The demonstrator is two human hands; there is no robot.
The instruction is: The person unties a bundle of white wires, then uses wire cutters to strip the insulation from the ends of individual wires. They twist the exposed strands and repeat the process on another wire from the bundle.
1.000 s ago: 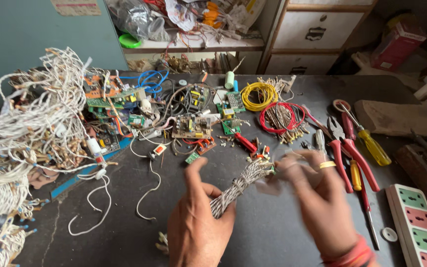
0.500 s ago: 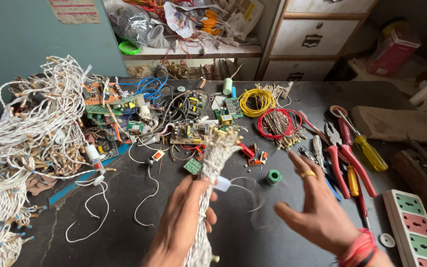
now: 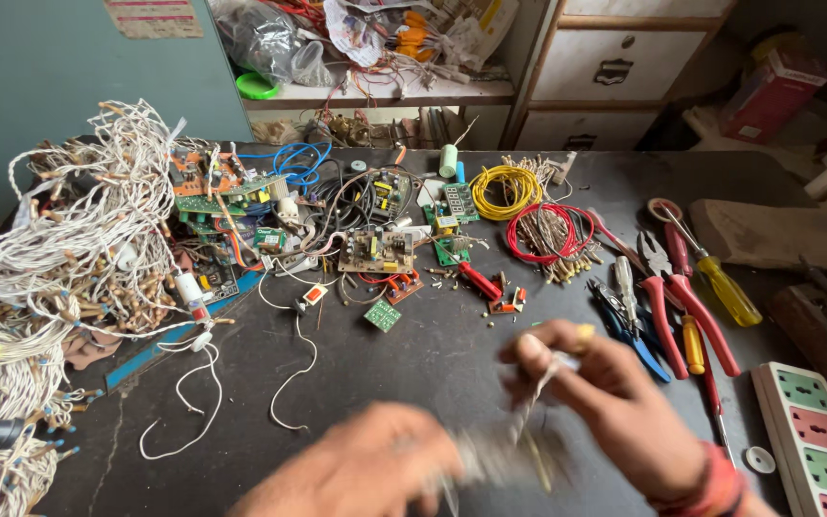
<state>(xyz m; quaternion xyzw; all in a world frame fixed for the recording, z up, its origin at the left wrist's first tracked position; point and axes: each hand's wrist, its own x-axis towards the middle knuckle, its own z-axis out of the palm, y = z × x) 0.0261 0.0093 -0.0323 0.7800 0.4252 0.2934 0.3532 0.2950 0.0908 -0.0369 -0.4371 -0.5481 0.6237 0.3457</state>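
The right hand [image 3: 614,407] pinches a thin bundle of white wires [image 3: 531,412] between its thumb and fingers. The bundle hangs down from those fingers to the left hand [image 3: 375,469]. The left hand is very blurry, so I cannot tell how its fingers sit. Red pliers [image 3: 681,306] lie just past the right fingers.

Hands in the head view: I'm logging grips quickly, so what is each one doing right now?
Left hand: motion-blurred, grip cannot be told.
Right hand: closed, pinching the thin white twisted wire bundle.
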